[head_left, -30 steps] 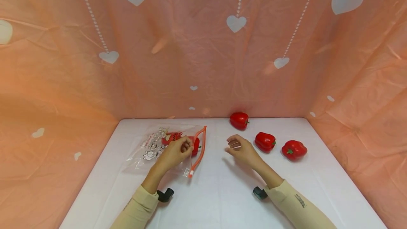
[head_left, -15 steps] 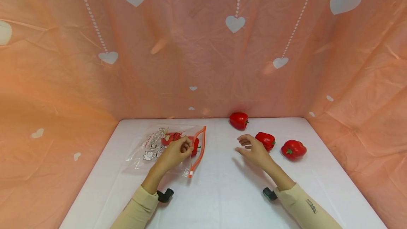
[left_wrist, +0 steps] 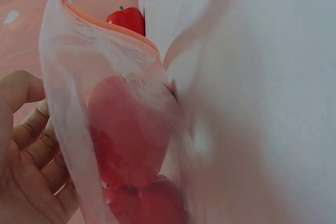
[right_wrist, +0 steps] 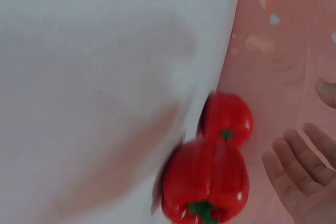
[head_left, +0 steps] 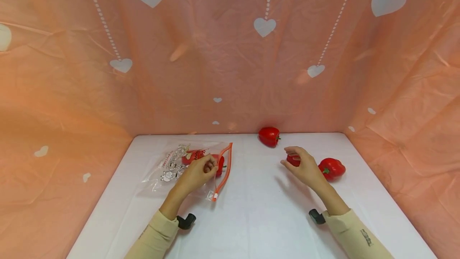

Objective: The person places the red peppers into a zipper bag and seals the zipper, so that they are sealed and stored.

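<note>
My left hand (head_left: 199, 172) pinches the upper side of a clear zip bag (head_left: 158, 173) near its orange-edged mouth. Two red bell peppers lie inside; the left wrist view shows the upper pepper (left_wrist: 128, 129) and the lower pepper (left_wrist: 147, 203) through the plastic. My right hand (head_left: 304, 168) hovers with relaxed, parted fingers over a red bell pepper (head_left: 293, 160), partly hiding it. In the right wrist view, the fingers (right_wrist: 302, 163) stand apart from the nearer pepper (right_wrist: 207, 179), holding nothing.
Another red bell pepper (head_left: 268, 136) lies at the table's back edge. One more pepper (head_left: 333, 169) sits right of my right hand. The white table (head_left: 248, 219) meets an orange curtain (head_left: 201, 71) with hearts at the back and sides.
My right hand has moved right, from beside the bag to over the middle pepper, which it now partly covers. My left hand and the bag have stayed in place.
</note>
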`<state>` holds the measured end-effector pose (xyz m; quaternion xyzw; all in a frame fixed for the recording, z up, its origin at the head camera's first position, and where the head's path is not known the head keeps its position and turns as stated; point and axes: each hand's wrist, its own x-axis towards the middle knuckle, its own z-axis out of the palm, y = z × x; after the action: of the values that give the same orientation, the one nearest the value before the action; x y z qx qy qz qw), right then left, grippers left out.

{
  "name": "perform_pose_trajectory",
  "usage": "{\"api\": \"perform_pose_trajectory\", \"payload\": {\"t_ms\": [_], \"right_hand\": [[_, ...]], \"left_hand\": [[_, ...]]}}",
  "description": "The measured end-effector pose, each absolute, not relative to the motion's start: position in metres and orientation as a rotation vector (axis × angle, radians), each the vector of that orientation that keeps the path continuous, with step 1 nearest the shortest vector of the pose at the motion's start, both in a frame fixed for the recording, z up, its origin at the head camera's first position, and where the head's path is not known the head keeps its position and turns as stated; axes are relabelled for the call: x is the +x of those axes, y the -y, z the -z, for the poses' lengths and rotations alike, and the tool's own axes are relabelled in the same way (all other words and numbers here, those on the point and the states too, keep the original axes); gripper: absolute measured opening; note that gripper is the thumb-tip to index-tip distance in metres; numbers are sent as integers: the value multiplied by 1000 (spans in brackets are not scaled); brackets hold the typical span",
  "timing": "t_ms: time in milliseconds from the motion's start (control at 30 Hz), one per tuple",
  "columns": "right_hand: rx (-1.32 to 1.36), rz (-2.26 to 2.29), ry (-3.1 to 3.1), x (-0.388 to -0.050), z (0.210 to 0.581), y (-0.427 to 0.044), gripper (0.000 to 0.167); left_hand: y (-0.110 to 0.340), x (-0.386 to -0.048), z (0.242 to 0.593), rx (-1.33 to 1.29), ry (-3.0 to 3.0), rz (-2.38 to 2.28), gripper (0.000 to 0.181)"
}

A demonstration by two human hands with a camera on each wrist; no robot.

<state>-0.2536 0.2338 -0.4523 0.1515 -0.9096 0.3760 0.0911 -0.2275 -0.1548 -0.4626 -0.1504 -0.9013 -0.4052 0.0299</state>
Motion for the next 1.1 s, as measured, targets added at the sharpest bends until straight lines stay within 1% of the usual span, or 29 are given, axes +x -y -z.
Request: {"api": "perform_pose_trajectory", "payload": {"t_ms": [333, 600, 867, 1100], "right_hand": [[374, -1041, 2724, -255, 447, -263, 56], [353, -978, 2751, -258, 451, -281, 59], [289, -872, 2825, -264, 456, -290, 68], [260, -788, 2899, -268, 461, -293, 72]], "left_hand": [[154, -227, 463, -427, 2802, 1254, 10], [153, -227, 464, -441, 2790, 1277, 10], [153, -227, 464, -439, 2794, 1262, 10], [153, -227, 464, -438, 2784, 1270, 11]]}}
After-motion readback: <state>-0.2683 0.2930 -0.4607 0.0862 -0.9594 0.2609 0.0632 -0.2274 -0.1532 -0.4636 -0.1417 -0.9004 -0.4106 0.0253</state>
